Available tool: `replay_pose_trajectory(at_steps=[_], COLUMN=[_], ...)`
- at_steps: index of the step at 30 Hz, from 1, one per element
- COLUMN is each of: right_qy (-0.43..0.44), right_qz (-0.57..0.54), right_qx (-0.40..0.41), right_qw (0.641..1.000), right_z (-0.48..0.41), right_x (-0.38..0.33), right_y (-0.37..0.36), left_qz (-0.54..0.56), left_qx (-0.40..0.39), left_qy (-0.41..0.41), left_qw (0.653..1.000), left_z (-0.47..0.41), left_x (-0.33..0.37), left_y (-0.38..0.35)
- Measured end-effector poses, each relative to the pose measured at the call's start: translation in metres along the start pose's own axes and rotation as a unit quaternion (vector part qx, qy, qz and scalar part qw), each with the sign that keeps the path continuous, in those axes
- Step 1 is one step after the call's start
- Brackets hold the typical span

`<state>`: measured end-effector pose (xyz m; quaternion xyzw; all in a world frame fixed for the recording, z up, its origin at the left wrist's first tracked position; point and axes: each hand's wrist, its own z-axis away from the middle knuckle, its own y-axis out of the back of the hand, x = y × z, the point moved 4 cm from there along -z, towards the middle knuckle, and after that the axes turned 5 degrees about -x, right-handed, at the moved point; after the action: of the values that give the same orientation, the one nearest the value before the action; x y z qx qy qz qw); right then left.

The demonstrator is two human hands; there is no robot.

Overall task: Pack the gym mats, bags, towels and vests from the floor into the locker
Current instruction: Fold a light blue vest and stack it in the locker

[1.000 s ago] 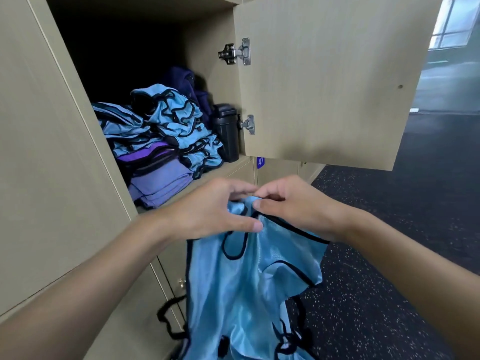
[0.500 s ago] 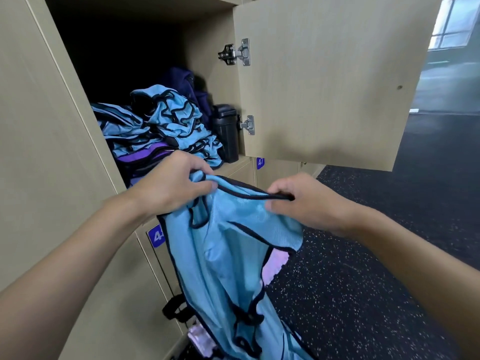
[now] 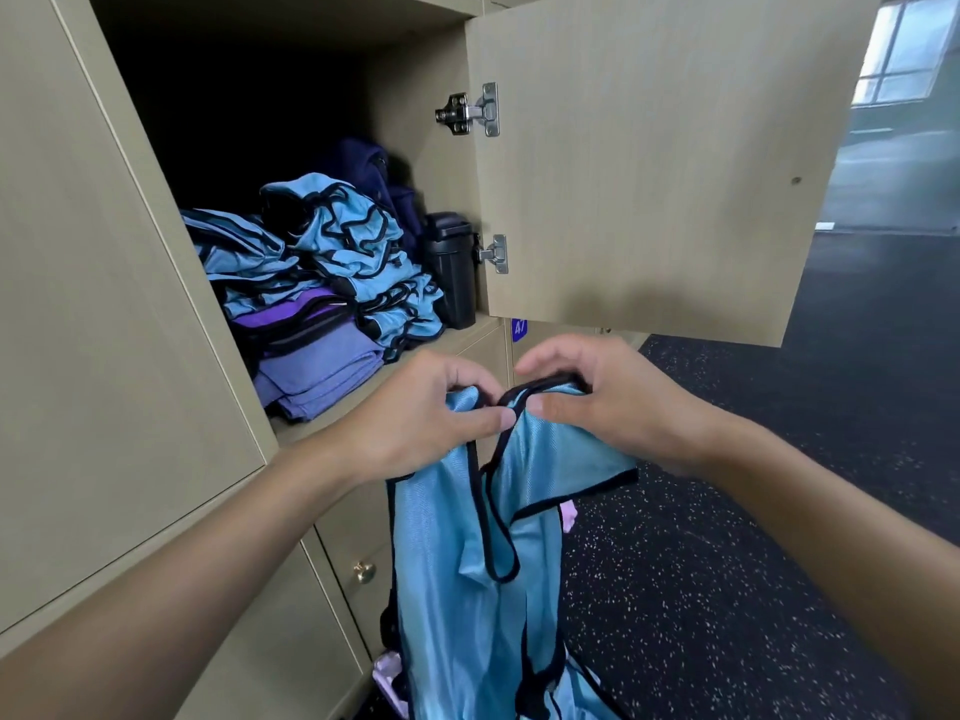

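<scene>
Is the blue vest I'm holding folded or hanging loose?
Hanging loose, not folded. The left hand and right hand pinch the vest by its top straps; the rest dangles below them.

Black speckled rubber floor (image 3: pixel 727 589) at right, pale daylight through a window (image 3: pixel 904 54) top right, beige wood-grain locker (image 3: pixel 104 304) fronts, brass knob (image 3: pixel 363 570) below.
</scene>
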<state>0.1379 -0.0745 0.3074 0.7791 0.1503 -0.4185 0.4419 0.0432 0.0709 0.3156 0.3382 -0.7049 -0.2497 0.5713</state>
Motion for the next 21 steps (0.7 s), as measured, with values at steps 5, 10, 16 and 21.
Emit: replay_pose_trajectory(at_steps=[5, 10, 16, 21], right_qy=[-0.035, -0.005, 0.023, 0.000], right_qz=[-0.026, -0.031, -0.016, 0.014], right_qx=[0.045, 0.058, 0.042, 0.051], right_qw=[0.998, 0.998, 0.999, 0.999], right_z=[0.000, 0.000, 0.004, 0.003], right_x=[0.006, -0.004, -0.010, -0.003], right_y=[0.006, 0.006, 0.002, 0.010], left_qz=[-0.014, 0.101, 0.052, 0.042], left_qx=[0.086, 0.029, 0.105, 0.160], left_qy=[0.017, 0.018, -0.060, -0.035], left_qw=[0.996, 0.994, 0.991, 0.986], left_z=[-0.001, 0.001, -0.001, 0.002], left_x=[0.003, 0.011, 0.020, 0.018], left_y=[0.015, 0.003, 0.007, 0.019])
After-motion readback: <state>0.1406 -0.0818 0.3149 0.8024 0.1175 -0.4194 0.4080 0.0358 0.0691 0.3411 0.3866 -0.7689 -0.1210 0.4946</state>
